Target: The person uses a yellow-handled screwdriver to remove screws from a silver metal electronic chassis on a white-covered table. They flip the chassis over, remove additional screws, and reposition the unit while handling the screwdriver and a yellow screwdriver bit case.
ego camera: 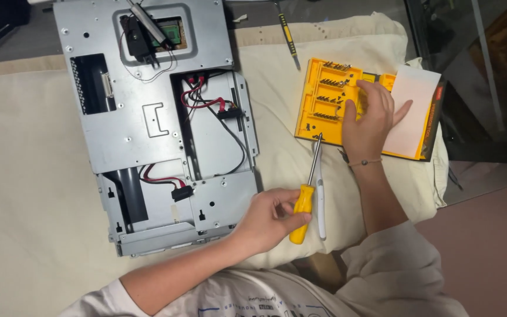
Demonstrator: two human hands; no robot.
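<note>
— Where were you working?

— You were at home, it seemed, not in a workshop. You had no bench: the opened metal chassis (159, 123) lay on a soft cream cushion (24, 194).

— Anything else homely?

— Your yellow bit case (330, 100) sat on the same cushion, a glass-topped table (482, 76) stood beside it, and pinkish floor (488, 235) showed below.

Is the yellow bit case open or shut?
Open. The yellow bit case lies flat with rows of bits exposed; the right hand rests on it, and its lid is swung out beside it.
</note>
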